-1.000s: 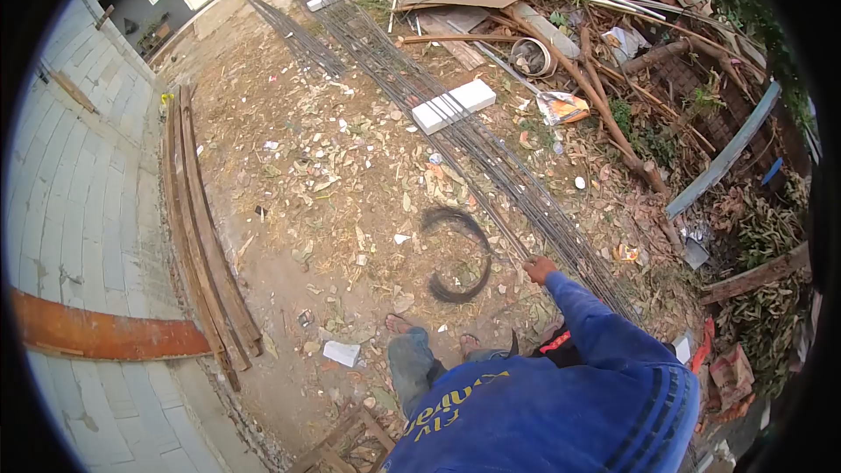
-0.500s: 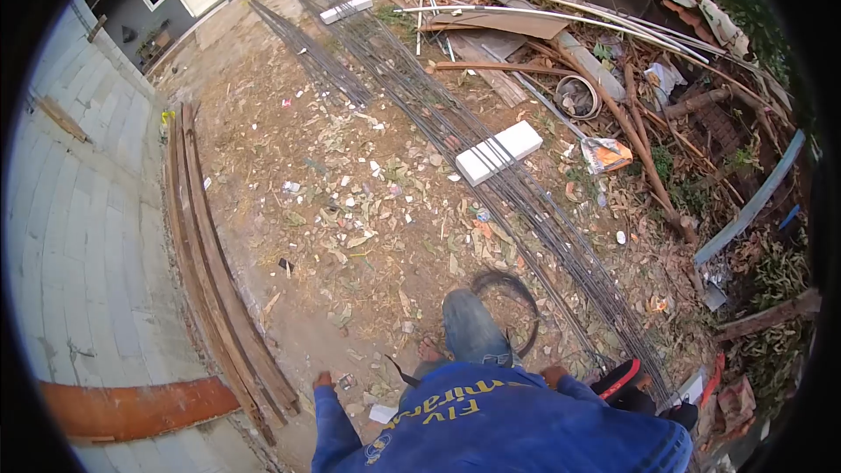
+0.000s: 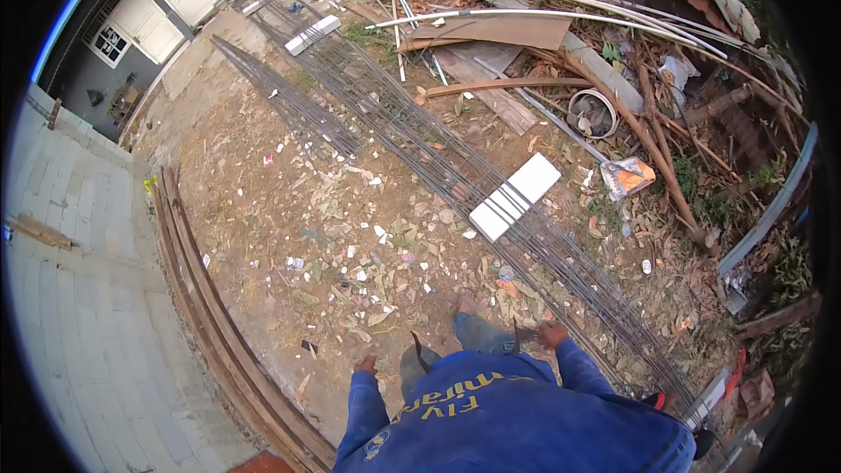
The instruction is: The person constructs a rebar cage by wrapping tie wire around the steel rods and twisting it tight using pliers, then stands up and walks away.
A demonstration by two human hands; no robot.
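Observation:
My left hand [image 3: 366,364] hangs by my left side over the littered ground, small in view, with its fingers loosely extended and nothing visible in it. Beyond my right sleeve, my right hand [image 3: 552,335] is near my right leg and the long steel rods [image 3: 604,298]. Its fingers are too small and partly hidden to show a grip. Between my hands are my blue shirt [image 3: 543,403] with yellow lettering and two dark straps. The rods lie in a long bundle across a white block [image 3: 517,197], with another white block [image 3: 313,35] under them farther off.
Wooden beams [image 3: 197,298] lie along the grey block wall [image 3: 79,298] on the left. White pipes [image 3: 526,13], boards, a bucket [image 3: 592,114] and branches are heaped on the right. A shorter rod bundle [image 3: 289,92] lies ahead. White doors [image 3: 140,26] stand at the far left.
The view has shifted, and both hands appear higher and farther right. My right hand shows more plainly beside my leg. The black wire coil beside my leg is no longer visible.

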